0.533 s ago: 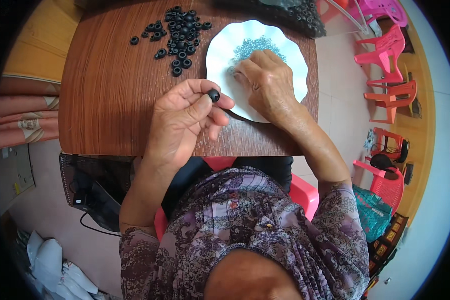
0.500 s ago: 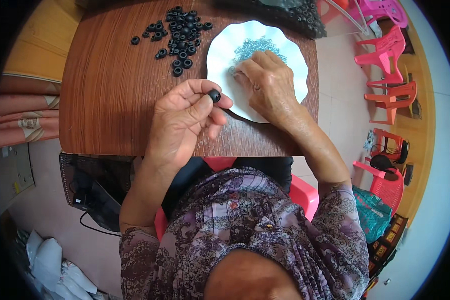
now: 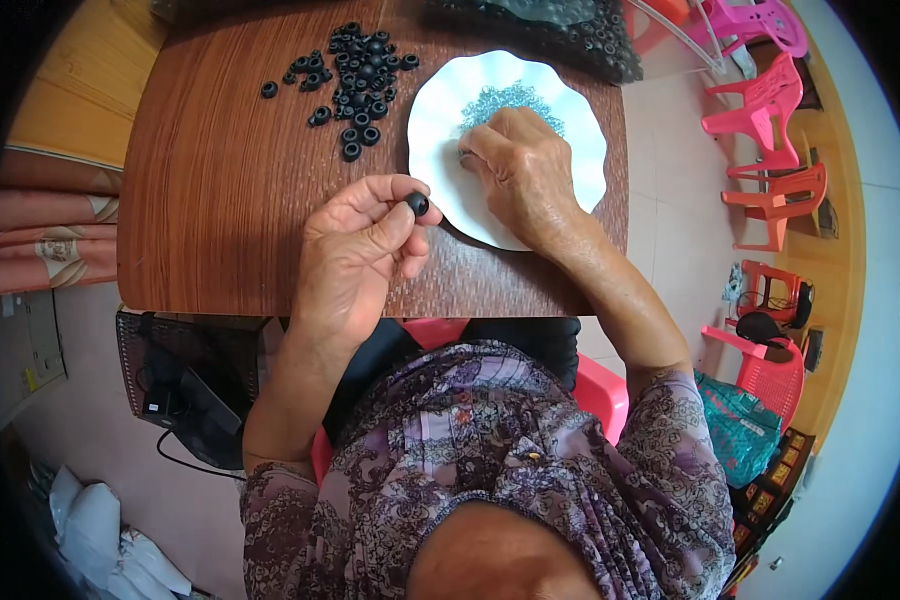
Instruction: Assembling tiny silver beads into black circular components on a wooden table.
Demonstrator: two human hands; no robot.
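You sit at a brown wooden desk (image 3: 220, 200) with a white wavy plate (image 3: 580, 140) on it. Left of the plate lies a loose heap of small black rings (image 3: 355, 75), and behind the plate sits a dark bag (image 3: 570, 30) full of more black bits. Far right of the plate, pink and red plastic chairs (image 3: 770, 130) stand on the floor. Nothing blocks your hands. Your left hand (image 3: 355, 260) is just left of the plate, and it pinches one black ring (image 3: 417, 204) between thumb and finger. Your right hand (image 3: 520, 175) rests on the plate with fingers curled over a pile of tiny silvery-blue bits (image 3: 510, 97); you cannot tell if it holds one.
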